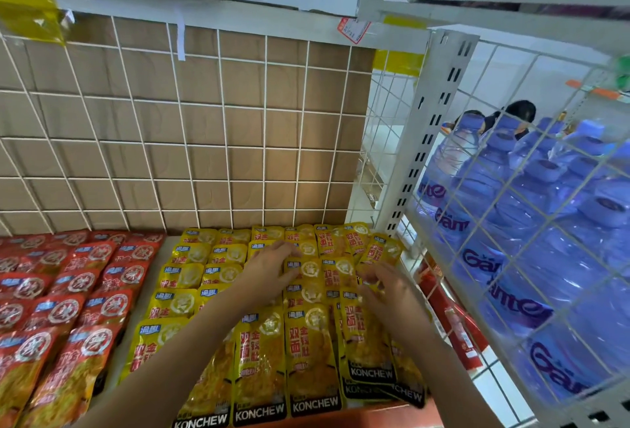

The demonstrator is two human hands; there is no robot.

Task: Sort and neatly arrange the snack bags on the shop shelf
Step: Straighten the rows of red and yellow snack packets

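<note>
Yellow KONCHEW snack bags [259, 352] lie in overlapping rows across the middle of the shelf, reaching back to the wire grid. Red snack bags [68, 291] fill the shelf's left part in similar rows. My left hand [269, 270] lies flat with straight fingers on the yellow bags in the middle rows. My right hand [385, 287] hovers over the right-hand column of yellow bags [361, 328], its fingers bent and touching the top edge of one bag; whether it pinches that bag is unclear.
A white wire grid with brown cardboard [191, 127] backs the shelf. A white slotted upright [429, 127] and wire side panel [545, 189] stand at the right, with purple-labelled water bottles [511, 257] behind. A strip of bare shelf [136, 305] separates red and yellow bags.
</note>
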